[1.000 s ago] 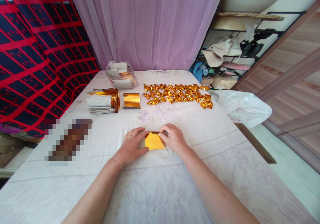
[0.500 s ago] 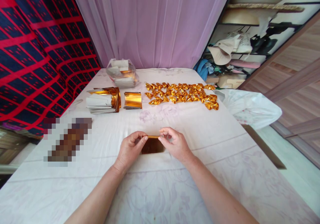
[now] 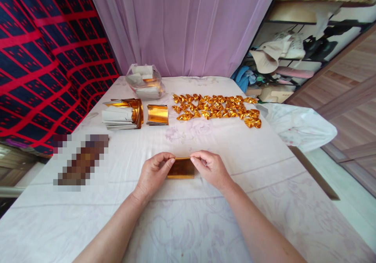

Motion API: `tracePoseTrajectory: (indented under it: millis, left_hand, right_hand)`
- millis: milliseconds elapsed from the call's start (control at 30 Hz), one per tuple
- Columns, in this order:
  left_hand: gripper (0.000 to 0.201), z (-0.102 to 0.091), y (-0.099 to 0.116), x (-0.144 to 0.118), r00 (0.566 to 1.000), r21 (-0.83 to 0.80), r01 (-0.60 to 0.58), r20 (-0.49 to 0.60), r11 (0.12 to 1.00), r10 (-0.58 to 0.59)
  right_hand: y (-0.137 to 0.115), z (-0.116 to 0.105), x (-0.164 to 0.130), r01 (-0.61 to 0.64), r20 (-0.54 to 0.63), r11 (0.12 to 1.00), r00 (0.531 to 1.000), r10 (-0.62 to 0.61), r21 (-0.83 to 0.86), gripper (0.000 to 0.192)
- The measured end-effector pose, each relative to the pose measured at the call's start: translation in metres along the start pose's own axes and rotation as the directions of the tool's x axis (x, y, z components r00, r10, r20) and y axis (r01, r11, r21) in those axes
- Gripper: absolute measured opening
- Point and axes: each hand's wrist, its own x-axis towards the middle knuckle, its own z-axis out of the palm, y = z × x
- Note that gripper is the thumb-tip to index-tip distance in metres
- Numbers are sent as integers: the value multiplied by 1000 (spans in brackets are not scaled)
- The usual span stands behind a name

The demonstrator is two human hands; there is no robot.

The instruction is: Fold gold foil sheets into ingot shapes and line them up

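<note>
Both hands pinch the far edge of a gold foil paper sheet [image 3: 181, 169], which lies at the near middle of the cloth-covered table [image 3: 182, 216]. My left hand [image 3: 155, 173] grips its far left corner between thumb and fingers. At the far right corner, my right hand [image 3: 210, 169] does the same. A narrow rim shows along the sheet's far edge, between the thumbs. Beyond the hands, several folded gold foil pieces [image 3: 216, 107] lie in rows. Left of them sits a small stack of gold sheets [image 3: 158, 115].
A larger curled stack of foil sheets [image 3: 122, 116] stands at the back left, before a clear plastic bag [image 3: 144, 82] holding more sheets. A pixelated patch [image 3: 84, 160] covers something at the left. A white plastic bag [image 3: 305, 126] is beyond the right edge.
The right thumb has shifted slightly right, so more of the sheet's far edge shows. The sheet looks brighter. The whole view has tilted a little.
</note>
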Motion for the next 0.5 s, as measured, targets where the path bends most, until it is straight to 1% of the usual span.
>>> tracePoseTrajectory:
  millis: [133, 200, 300, 400, 500]
  left_hand:
    - [22, 1, -5, 0, 1000, 9, 13, 10, 1000, -13]
    - [22, 2, -9, 0, 1000, 46, 17, 14, 999, -17]
    - [16, 1, -12, 1, 1000, 215, -24, 2, 976, 24]
    - [12, -1, -11, 4, 996, 424, -83, 22, 902, 81]
    - [12, -1, -7, 6, 994, 550, -106, 57, 828, 89]
  right_hand:
    - [0, 1, 0, -5, -1, 1000, 1000, 5, -6, 21]
    - [2, 3, -1, -20, -5, 1000, 1000, 20, -15, 21]
    - [6, 7, -2, -51, -12, 996, 999, 50, -78, 20]
    - [12, 13, -2, -75, -2, 977, 997, 76, -201, 18]
    - [16, 18, -2, -88, -11, 947, 996, 88, -310, 16]
